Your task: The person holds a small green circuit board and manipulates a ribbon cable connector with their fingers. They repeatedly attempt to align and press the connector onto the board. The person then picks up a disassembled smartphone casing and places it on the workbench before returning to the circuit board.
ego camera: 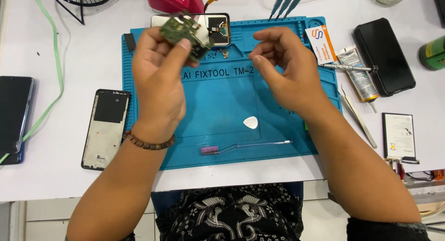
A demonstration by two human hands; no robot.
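Note:
My left hand (pixel 157 79) is raised over the left part of a blue repair mat (pixel 218 106) and pinches a small green circuit board (pixel 184 33) between thumb and fingers. A beaded bracelet circles that wrist. My right hand (pixel 285 69) hovers beside it over the mat's right half, fingers curled and apart, holding nothing. Behind the board, an opened phone body (pixel 215 25) lies at the mat's far edge.
A white pick (pixel 251 122) and a pink-bristled brush (pixel 241 147) lie on the mat. A phone frame (pixel 105 128) and a dark phone (pixel 14 112) lie left. A black phone (pixel 384 55), glue tube (pixel 359 74), tweezers (pixel 357 117) and battery (pixel 398 136) lie right.

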